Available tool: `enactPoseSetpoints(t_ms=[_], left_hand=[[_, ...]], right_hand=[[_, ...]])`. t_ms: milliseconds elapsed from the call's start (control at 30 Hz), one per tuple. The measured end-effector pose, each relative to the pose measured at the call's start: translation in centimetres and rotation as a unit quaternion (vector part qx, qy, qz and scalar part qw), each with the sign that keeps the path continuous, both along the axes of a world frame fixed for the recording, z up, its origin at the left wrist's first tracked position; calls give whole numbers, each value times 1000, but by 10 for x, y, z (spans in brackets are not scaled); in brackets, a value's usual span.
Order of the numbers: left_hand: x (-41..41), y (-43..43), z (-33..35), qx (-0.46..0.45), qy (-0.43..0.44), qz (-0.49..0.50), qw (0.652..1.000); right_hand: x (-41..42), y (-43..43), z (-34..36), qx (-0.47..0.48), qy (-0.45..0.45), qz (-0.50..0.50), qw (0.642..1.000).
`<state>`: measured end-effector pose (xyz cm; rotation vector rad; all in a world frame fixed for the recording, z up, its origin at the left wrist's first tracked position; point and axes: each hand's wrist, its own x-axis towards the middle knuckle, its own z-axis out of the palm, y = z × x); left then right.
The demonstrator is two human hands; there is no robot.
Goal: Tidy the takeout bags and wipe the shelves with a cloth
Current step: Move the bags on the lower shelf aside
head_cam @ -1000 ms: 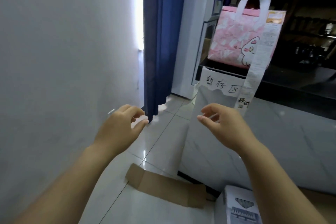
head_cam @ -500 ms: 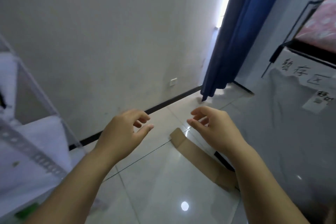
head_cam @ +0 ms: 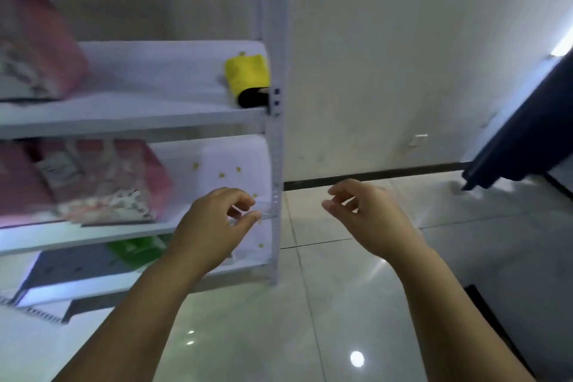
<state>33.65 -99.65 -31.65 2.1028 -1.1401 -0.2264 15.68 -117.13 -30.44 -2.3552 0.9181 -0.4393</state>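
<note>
Head view. Both hands hang in front of the body, holding nothing. The left hand (head_cam: 214, 226) is at about 7 o'clock from the frame's centre, its fingers loosely curled and the thumb close to the forefinger with nothing between them. The right hand (head_cam: 369, 214) is at about 4 o'clock, relaxed in the same way and also empty.

The white shelving unit (head_cam: 276, 149) fills the 9 to 10 o'clock side, and the left hand is just in front of its middle level.

I judge this to be the approach step: neither bag nor cloth is in hand, so tidying and wiping both look undone. The next move calls for a reach into the shelves, either to the bags or to something to wipe with.

Counted:
- Three shelf levels show.
- One pink takeout bag (head_cam: 37, 40) stands on the upper level at 10 o'clock.
- More pink bags (head_cam: 102, 177) lie slumped on the middle level at 9 o'clock. There seem to be two, though blur makes that unsure.
- One yellow item (head_cam: 248, 77) with a black end sits at the upper level's right end, at 12 o'clock. It may be the cloth, but I cannot tell.
- One green item (head_cam: 136, 248) lies on the lowest level.
- Several yellow crumbs (head_cam: 221, 175) dot the middle level.
- One dark blue curtain (head_cam: 521, 133) hangs at 3 o'clock.
</note>
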Motion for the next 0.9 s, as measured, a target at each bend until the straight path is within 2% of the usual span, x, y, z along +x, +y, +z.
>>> enactPoseSetpoints(t_ms=[233, 433, 700, 900], left_hand=[[82, 189, -3, 6, -1, 90, 996], [135, 309, -11, 24, 10, 164, 986], [228, 382, -27, 54, 5, 236, 970], [303, 405, -42, 89, 18, 275, 957]], right_hand=[[105, 155, -6, 12, -52, 57, 997], [184, 255, -17, 35, -29, 133, 990], [298, 315, -35, 47, 7, 211, 976], [399, 333, -64, 81, 21, 228, 970]])
